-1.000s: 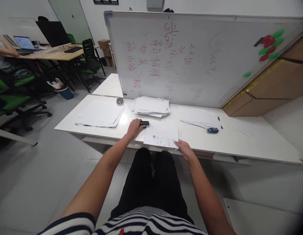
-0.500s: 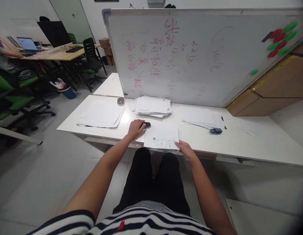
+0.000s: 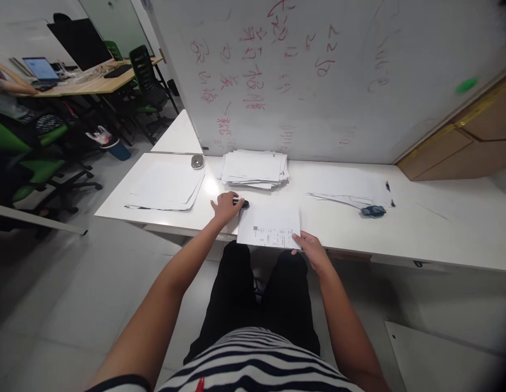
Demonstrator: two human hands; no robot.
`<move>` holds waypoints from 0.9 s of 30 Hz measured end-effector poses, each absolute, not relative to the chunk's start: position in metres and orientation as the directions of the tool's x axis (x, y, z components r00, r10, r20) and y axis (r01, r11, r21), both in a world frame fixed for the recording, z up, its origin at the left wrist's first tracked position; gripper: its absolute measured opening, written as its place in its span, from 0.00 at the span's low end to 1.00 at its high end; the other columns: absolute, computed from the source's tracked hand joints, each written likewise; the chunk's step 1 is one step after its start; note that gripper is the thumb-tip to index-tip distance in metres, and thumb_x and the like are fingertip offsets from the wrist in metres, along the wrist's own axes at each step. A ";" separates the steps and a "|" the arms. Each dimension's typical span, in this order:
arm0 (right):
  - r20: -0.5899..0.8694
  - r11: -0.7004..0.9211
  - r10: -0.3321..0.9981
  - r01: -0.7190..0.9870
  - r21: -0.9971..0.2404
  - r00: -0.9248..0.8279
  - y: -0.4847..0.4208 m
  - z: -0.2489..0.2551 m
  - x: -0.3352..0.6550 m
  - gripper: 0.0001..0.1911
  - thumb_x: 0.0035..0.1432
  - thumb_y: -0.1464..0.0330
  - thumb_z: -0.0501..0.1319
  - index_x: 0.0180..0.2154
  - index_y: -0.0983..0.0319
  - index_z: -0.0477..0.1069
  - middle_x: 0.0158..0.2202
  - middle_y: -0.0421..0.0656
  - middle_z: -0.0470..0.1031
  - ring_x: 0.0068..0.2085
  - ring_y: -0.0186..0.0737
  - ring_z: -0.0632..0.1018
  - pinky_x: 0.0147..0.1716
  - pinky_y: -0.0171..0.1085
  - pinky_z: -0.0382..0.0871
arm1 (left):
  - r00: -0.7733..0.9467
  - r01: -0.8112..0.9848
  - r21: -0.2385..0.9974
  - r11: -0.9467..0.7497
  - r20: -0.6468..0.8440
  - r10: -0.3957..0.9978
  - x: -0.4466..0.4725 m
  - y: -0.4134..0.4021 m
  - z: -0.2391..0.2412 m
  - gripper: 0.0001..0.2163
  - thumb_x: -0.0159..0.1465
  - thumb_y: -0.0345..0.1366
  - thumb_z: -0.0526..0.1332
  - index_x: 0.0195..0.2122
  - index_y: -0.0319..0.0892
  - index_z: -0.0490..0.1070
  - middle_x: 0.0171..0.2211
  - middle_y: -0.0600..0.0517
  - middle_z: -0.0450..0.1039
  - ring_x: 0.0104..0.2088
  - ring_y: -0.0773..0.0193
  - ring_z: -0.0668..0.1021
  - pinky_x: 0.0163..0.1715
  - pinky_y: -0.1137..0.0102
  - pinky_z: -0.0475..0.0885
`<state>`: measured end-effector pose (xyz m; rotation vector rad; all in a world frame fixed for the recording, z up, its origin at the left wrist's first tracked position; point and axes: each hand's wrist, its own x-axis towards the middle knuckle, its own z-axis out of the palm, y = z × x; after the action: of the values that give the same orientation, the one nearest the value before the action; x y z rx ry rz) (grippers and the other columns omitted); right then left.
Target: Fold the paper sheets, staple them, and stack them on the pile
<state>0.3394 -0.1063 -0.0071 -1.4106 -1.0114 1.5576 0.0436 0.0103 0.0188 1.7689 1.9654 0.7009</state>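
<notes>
Steadily, hold the printed sheet level at the front edge of the counter, below frame centre; your right hand pinches its lower-right corner. Square it against the black tool your left hand's fingers grip.

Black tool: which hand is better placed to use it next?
Left, probably: the left hand is at the black tool, while the right hand grips the printed sheet near one corner.
</notes>
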 end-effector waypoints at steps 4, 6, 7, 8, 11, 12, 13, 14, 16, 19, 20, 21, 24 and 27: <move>-0.374 -0.377 0.925 -0.048 -0.925 -0.065 -0.107 -0.010 0.340 0.23 0.51 0.54 0.65 0.45 0.62 0.75 0.38 0.44 0.80 0.22 0.35 0.74 0.30 0.38 0.70 | -0.135 0.786 0.598 0.153 -0.075 0.988 0.043 0.019 0.016 0.16 0.59 0.51 0.59 0.42 0.47 0.68 0.49 0.43 0.72 0.59 0.40 0.63 0.56 0.35 0.40; -0.362 -0.366 0.930 -0.056 -0.929 -0.066 -0.107 -0.013 0.340 0.24 0.52 0.54 0.65 0.45 0.62 0.75 0.39 0.44 0.80 0.23 0.34 0.74 0.31 0.37 0.70 | -0.131 0.789 0.598 0.141 -0.061 0.990 0.044 0.018 0.016 0.16 0.59 0.51 0.59 0.42 0.47 0.68 0.49 0.43 0.71 0.59 0.41 0.62 0.57 0.36 0.42; -0.355 -0.359 0.932 -0.059 -0.931 -0.066 -0.107 -0.014 0.340 0.24 0.51 0.54 0.65 0.45 0.62 0.75 0.39 0.44 0.80 0.23 0.34 0.74 0.31 0.37 0.70 | -0.129 0.792 0.597 0.128 -0.042 0.991 0.044 0.016 0.016 0.16 0.60 0.52 0.58 0.42 0.47 0.68 0.49 0.43 0.71 0.59 0.41 0.62 0.57 0.38 0.43; -0.350 -0.354 0.934 -0.062 -0.933 -0.064 -0.107 -0.014 0.340 0.23 0.51 0.54 0.65 0.44 0.62 0.75 0.38 0.43 0.80 0.23 0.34 0.74 0.31 0.37 0.69 | -0.128 0.793 0.599 0.113 -0.018 0.992 0.045 0.014 0.017 0.17 0.60 0.52 0.57 0.43 0.46 0.68 0.49 0.43 0.71 0.59 0.42 0.63 0.58 0.39 0.45; -0.343 -0.345 0.938 -0.065 -0.936 -0.045 -0.107 -0.014 0.337 0.22 0.50 0.54 0.66 0.40 0.63 0.76 0.31 0.41 0.80 0.22 0.35 0.74 0.30 0.37 0.69 | -0.104 0.757 0.651 0.051 0.043 0.994 0.040 0.007 0.020 0.22 0.61 0.54 0.55 0.49 0.45 0.67 0.53 0.42 0.68 0.59 0.45 0.63 0.59 0.48 0.53; -0.339 -0.341 0.940 -0.069 -0.938 -0.032 -0.107 -0.013 0.335 0.22 0.49 0.54 0.66 0.39 0.64 0.76 0.29 0.41 0.79 0.22 0.35 0.74 0.30 0.38 0.69 | -0.082 0.720 0.694 0.019 0.058 0.995 0.036 0.005 0.020 0.24 0.61 0.54 0.55 0.52 0.44 0.65 0.55 0.42 0.66 0.60 0.47 0.63 0.59 0.52 0.56; -0.336 -0.336 0.942 -0.079 -0.938 -0.015 -0.107 -0.012 0.333 0.21 0.48 0.54 0.66 0.38 0.64 0.76 0.28 0.40 0.79 0.22 0.35 0.73 0.30 0.38 0.69 | -0.061 0.668 0.744 -0.010 0.068 0.996 0.031 0.003 0.020 0.26 0.62 0.54 0.55 0.56 0.44 0.62 0.58 0.42 0.64 0.60 0.49 0.63 0.58 0.55 0.59; -0.334 -0.332 0.942 -0.095 -0.938 0.005 -0.108 -0.011 0.331 0.21 0.47 0.54 0.67 0.37 0.63 0.76 0.29 0.40 0.79 0.22 0.35 0.73 0.29 0.38 0.69 | -0.051 0.609 0.792 -0.028 0.075 0.996 0.026 0.001 0.019 0.28 0.62 0.54 0.54 0.59 0.44 0.58 0.60 0.42 0.61 0.61 0.50 0.63 0.57 0.57 0.61; -0.332 -0.322 0.942 -0.137 -0.937 0.052 -0.110 -0.010 0.327 0.20 0.46 0.55 0.67 0.37 0.63 0.76 0.31 0.41 0.79 0.25 0.37 0.75 0.29 0.38 0.70 | -0.040 0.533 0.845 -0.056 0.091 0.995 0.013 -0.002 0.016 0.32 0.62 0.54 0.55 0.63 0.45 0.50 0.64 0.41 0.55 0.61 0.52 0.63 0.56 0.59 0.63; -0.287 -0.268 0.938 -0.118 -0.956 0.197 -0.119 -0.008 0.329 0.19 0.46 0.57 0.66 0.36 0.63 0.76 0.30 0.41 0.79 0.32 0.40 0.77 0.33 0.38 0.70 | 0.060 0.623 0.764 -0.166 0.165 0.985 -0.001 -0.006 0.008 0.35 0.56 0.52 0.63 0.62 0.45 0.55 0.62 0.42 0.58 0.60 0.51 0.65 0.57 0.59 0.63; -0.252 -0.241 0.933 -0.072 -0.968 0.258 -0.124 -0.007 0.332 0.18 0.46 0.57 0.66 0.35 0.63 0.75 0.30 0.40 0.78 0.33 0.41 0.77 0.35 0.37 0.70 | 0.114 0.667 0.712 -0.219 0.193 0.975 -0.003 -0.007 0.006 0.34 0.54 0.50 0.65 0.59 0.45 0.59 0.59 0.43 0.62 0.58 0.51 0.66 0.57 0.59 0.62; -0.210 -0.217 0.924 -0.016 -0.976 0.318 -0.129 -0.004 0.337 0.17 0.47 0.56 0.65 0.34 0.63 0.75 0.29 0.40 0.78 0.34 0.41 0.76 0.36 0.37 0.69 | 0.153 0.700 0.667 -0.256 0.211 0.965 -0.004 -0.007 0.004 0.31 0.53 0.49 0.66 0.56 0.44 0.63 0.56 0.44 0.66 0.57 0.51 0.68 0.57 0.59 0.62; -0.082 -0.143 0.893 0.105 -0.984 0.442 -0.145 0.004 0.356 0.18 0.49 0.55 0.64 0.34 0.62 0.74 0.31 0.39 0.77 0.35 0.40 0.76 0.38 0.37 0.68 | 0.115 0.740 0.637 -0.215 0.195 0.974 0.000 -0.008 0.000 0.24 0.55 0.48 0.64 0.50 0.43 0.67 0.48 0.45 0.71 0.50 0.53 0.72 0.51 0.60 0.67; -0.005 -0.054 0.871 0.085 -0.995 0.492 -0.157 0.010 0.370 0.18 0.51 0.54 0.63 0.38 0.61 0.74 0.34 0.40 0.78 0.36 0.39 0.76 0.40 0.37 0.68 | 0.021 0.735 0.671 -0.103 0.129 0.991 0.002 -0.009 0.001 0.24 0.56 0.50 0.63 0.50 0.44 0.65 0.46 0.46 0.71 0.46 0.54 0.74 0.43 0.63 0.69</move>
<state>0.3699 -0.1565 0.0095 -1.5001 -0.8710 0.7949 0.0020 -0.0095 0.0007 1.8865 1.7562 0.8211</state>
